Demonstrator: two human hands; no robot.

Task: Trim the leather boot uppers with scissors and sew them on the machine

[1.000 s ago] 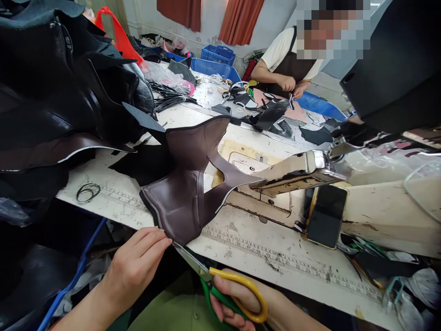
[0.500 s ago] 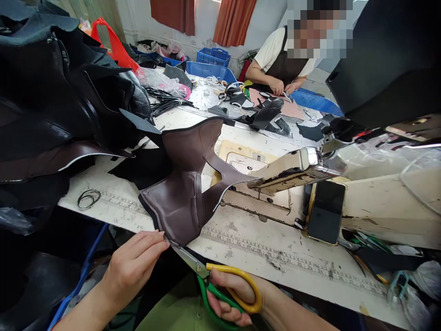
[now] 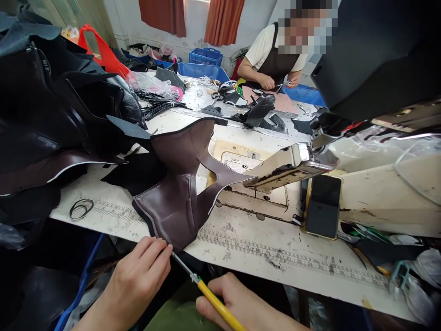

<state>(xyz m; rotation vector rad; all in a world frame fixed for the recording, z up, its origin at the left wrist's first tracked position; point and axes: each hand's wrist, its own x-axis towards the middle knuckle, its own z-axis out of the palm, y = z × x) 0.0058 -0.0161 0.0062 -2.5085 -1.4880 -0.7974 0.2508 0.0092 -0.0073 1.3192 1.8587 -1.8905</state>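
A dark brown leather piece [image 3: 175, 202] with black edging lies over the front edge of the white table [image 3: 237, 243]. Its narrow right tip reaches the metal arm of a sewing machine [image 3: 282, 165]. My left hand [image 3: 141, 271] is closed on the leather piece's lower edge, fingertips pinched together. Scissors [image 3: 217, 303] with yellow and green handles are in my right hand [image 3: 230, 299]. Their blades point up and left, the tips beside my left fingertips at that edge. The handles are seen edge-on, and the fingers inside them are partly hidden.
Black and brown leather pieces [image 3: 69, 105] are piled at the left. A phone [image 3: 323, 207] lies beside the machine, and a black loop [image 3: 81, 209] near the left table edge. Across the table, a person [image 3: 272, 64] handles something small above scattered scraps.
My right hand has turned the scissors, so their handles now show edge-on instead of from the side. My left hand still pinches the edge. The whole view has shifted slightly.
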